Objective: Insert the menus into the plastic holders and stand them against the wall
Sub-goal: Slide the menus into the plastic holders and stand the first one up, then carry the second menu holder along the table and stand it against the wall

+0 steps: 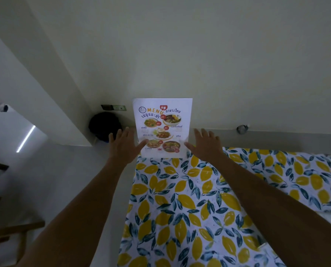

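Note:
A white menu sheet (162, 120) printed with food photos and the word MENU stands upright against the pale wall (218, 64), at the far left corner of the table. A clear holder around it is hard to make out. My left hand (125, 145) is spread open just left of the menu, its thumb at the sheet's lower left edge. My right hand (207, 145) is spread open just right of it, thumb near the lower right edge. Neither hand grips anything.
The table wears a cloth with yellow lemons and blue leaves (180, 209). A black round object (105, 125) sits on the floor left of the table below a wall socket (113, 107). A wooden chair (8, 234) is at the lower left.

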